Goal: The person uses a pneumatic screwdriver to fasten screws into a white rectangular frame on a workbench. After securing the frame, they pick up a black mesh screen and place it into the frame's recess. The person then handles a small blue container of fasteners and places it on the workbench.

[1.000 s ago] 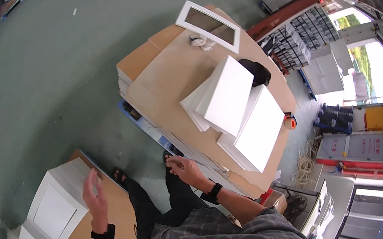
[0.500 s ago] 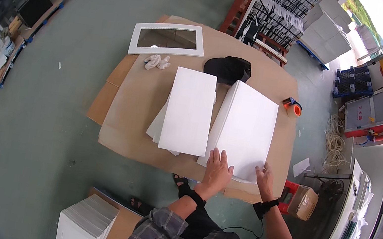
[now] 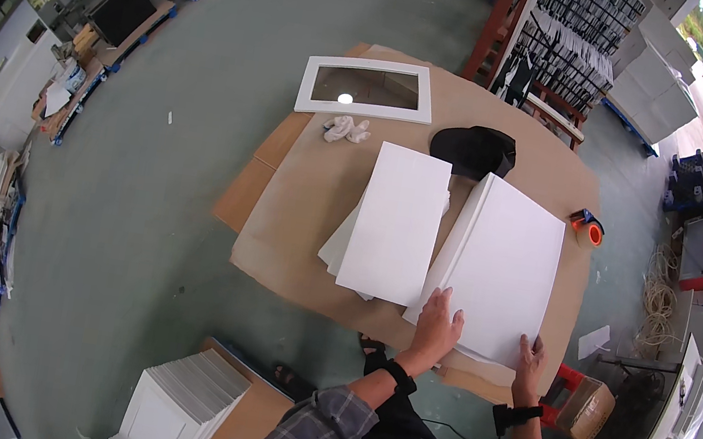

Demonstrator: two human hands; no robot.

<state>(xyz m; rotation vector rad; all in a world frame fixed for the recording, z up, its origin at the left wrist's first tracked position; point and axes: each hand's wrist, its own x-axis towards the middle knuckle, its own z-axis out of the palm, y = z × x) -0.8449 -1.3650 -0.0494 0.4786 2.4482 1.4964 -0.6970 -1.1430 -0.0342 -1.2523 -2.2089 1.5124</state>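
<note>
A stack of large white panels (image 3: 505, 267) lies a little askew on the brown board-covered table (image 3: 296, 220). My left hand (image 3: 437, 330) rests on its near left corner, fingers stretched out and apart. At the near right corner my right hand (image 3: 530, 367) touches the edge, its thumb and fingers spread, gripping nothing that I can see. To the left, a narrower white panel (image 3: 395, 222) lies on other white pieces (image 3: 337, 240) that stick out at an angle beneath it.
Around the table's far side lie a white frame with a dark glass pane (image 3: 367, 89), crumpled whitish gloves (image 3: 347, 130), a black cap (image 3: 475, 150) and a tape dispenser (image 3: 589, 231). A stack of white panels (image 3: 179, 408) stands low at my left. A cardboard box (image 3: 590, 409) sits by the table's right.
The whole scene has shifted to the right in the picture as my head turned. My hands stay at the near corners of the large panel stack, with the panels barely changed.
</note>
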